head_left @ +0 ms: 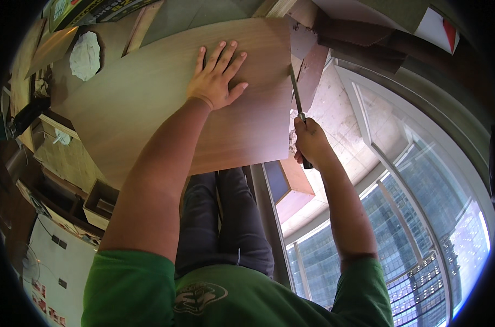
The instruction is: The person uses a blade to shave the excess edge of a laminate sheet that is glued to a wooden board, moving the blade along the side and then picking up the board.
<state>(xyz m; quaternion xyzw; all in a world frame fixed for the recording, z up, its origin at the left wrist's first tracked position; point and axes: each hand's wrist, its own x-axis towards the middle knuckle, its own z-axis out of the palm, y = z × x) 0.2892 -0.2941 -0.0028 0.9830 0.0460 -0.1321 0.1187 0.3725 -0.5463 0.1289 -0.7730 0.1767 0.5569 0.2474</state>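
A large wooden board [149, 120] with a light brown grain lies flat in front of me. Flat on its upper middle, fingers spread, rests my left hand [214, 79]. My right hand [313, 143] is closed round the dark handle of a long, thin metal file [297, 94]. The file's narrow blade points away from me and lies along the board's right edge, with its far end at that edge. Fine detail on the blade is too small to make out.
A crumpled white lump [85, 55] sits beyond the board's left side, near a dark printed box [95, 12]. At lower left stand an open wooden box [101, 200] and a black power tool [28, 115]. Large glass windows [416, 180] fill the right side.
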